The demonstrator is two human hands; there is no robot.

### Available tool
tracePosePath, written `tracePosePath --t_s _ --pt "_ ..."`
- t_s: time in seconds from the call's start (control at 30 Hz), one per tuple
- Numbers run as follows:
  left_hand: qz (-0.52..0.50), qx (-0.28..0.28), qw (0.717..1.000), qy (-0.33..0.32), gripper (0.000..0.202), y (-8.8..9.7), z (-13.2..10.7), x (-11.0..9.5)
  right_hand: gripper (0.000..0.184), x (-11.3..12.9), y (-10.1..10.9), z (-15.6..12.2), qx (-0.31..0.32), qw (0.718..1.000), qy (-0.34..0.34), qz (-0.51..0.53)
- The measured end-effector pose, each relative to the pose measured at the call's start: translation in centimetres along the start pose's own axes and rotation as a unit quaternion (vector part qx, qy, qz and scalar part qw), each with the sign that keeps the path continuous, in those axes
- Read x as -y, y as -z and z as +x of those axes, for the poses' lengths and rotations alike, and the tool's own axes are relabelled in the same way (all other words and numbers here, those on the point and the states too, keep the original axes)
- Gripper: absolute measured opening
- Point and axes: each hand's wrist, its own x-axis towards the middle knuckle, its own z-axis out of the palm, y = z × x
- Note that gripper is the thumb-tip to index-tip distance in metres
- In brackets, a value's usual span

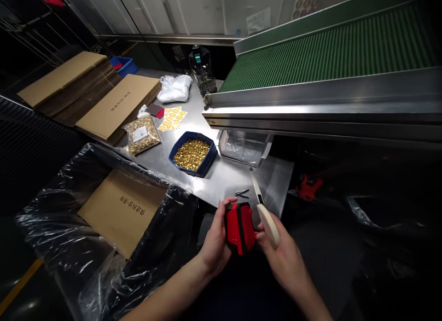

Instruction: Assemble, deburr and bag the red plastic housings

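My left hand point(214, 240) is wrapped round the left side of a red and black block-shaped object point(239, 229), whose kind I cannot make out. In my right hand point(285, 254) is a cream roll of tape point(269, 224), held on edge between thumb and fingers. The right fingertips come close to the red object's right side; whether they touch it I cannot tell. Just beyond both hands, a white-handled utility knife point(256, 185) and small dark nippers point(242, 193) lie on the metal table point(229, 180).
A blue tray point(210, 166) holds many small gold-coloured pieces. Behind it are a bag of similar pieces point(143, 136), yellow stickers point(172, 118) and a bottle point(203, 72). A green conveyor point(311, 49) rises at right. Flat cardboard point(119, 104) and a plastic-lined bin point(93, 173) stand left.
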Motion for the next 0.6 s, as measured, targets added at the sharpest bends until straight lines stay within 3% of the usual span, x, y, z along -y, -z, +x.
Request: tracePosePath --t_s 0.23,0.4,0.5,0.6 --pt "0.076 -0.014 0.997 0.031 0.045 -0.7 0.6 0.5 0.055 0.0 -0.6 1.3 0.037 0.999 -0.025 -0.032" --pt "0.078 -0.001 0.996 0.043 0.047 -0.6 0.4 0.2 0.055 0.2 -0.3 1.1 0.036 0.998 -0.029 -0.053" --pt "0.083 0.048 0.993 0.067 0.046 -0.3 0.1 -0.4 0.054 0.7 0.0 0.0 0.002 0.998 -0.013 -0.061" --pt "0.032 0.092 0.985 0.141 0.056 1.1 -0.5 -1.0 0.047 1.4 1.1 -2.8 -0.087 0.996 0.007 -0.01"
